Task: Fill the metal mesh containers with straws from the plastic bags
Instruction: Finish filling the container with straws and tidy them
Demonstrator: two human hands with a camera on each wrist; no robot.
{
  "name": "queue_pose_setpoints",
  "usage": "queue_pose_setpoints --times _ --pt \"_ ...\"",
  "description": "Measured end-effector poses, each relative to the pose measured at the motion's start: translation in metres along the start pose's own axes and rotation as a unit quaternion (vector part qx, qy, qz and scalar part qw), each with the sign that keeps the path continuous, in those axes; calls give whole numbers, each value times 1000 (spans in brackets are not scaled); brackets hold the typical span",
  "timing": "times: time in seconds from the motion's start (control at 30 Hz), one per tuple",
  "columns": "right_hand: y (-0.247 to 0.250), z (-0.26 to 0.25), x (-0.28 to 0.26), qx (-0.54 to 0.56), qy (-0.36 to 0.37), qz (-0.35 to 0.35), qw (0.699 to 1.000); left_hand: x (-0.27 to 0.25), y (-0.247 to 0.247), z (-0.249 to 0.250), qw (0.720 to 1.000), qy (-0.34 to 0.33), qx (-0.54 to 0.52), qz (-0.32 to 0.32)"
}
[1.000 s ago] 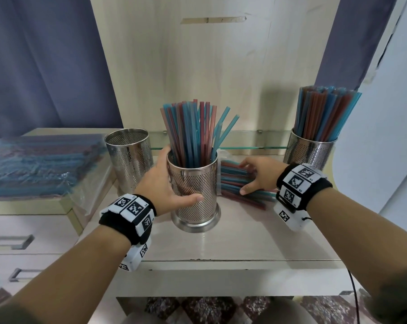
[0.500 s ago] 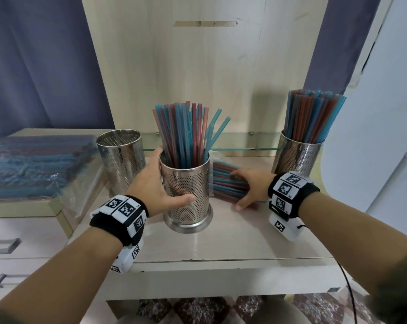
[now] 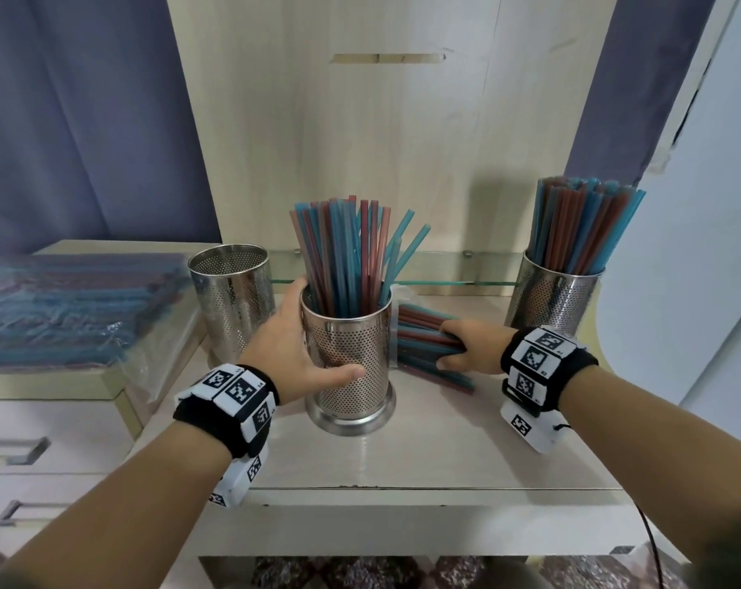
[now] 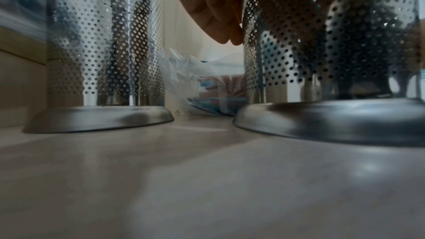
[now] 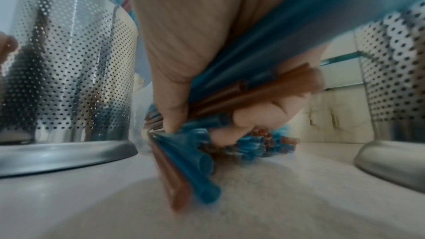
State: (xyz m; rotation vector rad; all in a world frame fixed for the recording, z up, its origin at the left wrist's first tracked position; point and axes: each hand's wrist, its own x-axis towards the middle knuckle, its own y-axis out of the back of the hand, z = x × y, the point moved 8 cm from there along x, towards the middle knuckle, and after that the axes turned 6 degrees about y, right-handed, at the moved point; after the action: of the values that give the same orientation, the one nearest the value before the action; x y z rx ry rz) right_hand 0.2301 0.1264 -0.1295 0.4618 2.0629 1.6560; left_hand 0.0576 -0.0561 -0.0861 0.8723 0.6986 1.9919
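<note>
A middle mesh container [image 3: 351, 367] [image 4: 322, 43] [image 5: 64, 72], partly filled with blue and red straws [image 3: 347, 257], stands on the shelf. My left hand [image 3: 305, 354] wraps around it, thumb in front and fingers [image 4: 216, 12] behind. Just right of it lies a pile of loose straws [image 3: 424, 346] [image 5: 207, 143] spilling from a clear plastic bag [image 4: 195, 83]. My right hand [image 3: 466, 346] [image 5: 190, 61] grips a bunch of these straws. An empty mesh container [image 3: 232, 299] [image 4: 103, 52] stands to the left. A full one [image 3: 555, 299] [image 5: 395, 79] stands at the right.
Sealed bags of straws [image 3: 66, 308] are stacked on a drawer unit [image 3: 49, 440] at the left. A wooden back panel [image 3: 381, 133] rises behind the shelf, with a glass strip [image 3: 458, 283] along its foot. The shelf's front edge [image 3: 424, 497] runs below my wrists.
My right hand has closed round a bunch of straws in the pile. The left hand still holds the middle container, which has not moved.
</note>
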Motion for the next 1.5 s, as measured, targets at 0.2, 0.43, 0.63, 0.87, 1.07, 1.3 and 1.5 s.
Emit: queue_pose_setpoints --times 0.2,0.43,0.63,0.87,1.07,1.3,1.5 --pt "10 16 -21 48 13 20 999 -1 1 1 1000 -5 -5 5" --pt "12 34 -37 8 8 50 999 -2 3 7 1000 -21 -1 18" --pt "17 47 -50 17 9 68 998 -4 4 8 999 -32 -9 24" --pt "14 70 -86 32 7 68 997 -3 3 6 999 -25 -8 26" --pt "13 88 -107 74 -6 101 992 -4 3 6 1000 -13 -3 23" --pt "22 94 -123 137 -9 161 977 -7 2 11 1000 0 5 21" --pt "40 75 -131 294 4 260 920 -8 4 13 999 0 14 32"
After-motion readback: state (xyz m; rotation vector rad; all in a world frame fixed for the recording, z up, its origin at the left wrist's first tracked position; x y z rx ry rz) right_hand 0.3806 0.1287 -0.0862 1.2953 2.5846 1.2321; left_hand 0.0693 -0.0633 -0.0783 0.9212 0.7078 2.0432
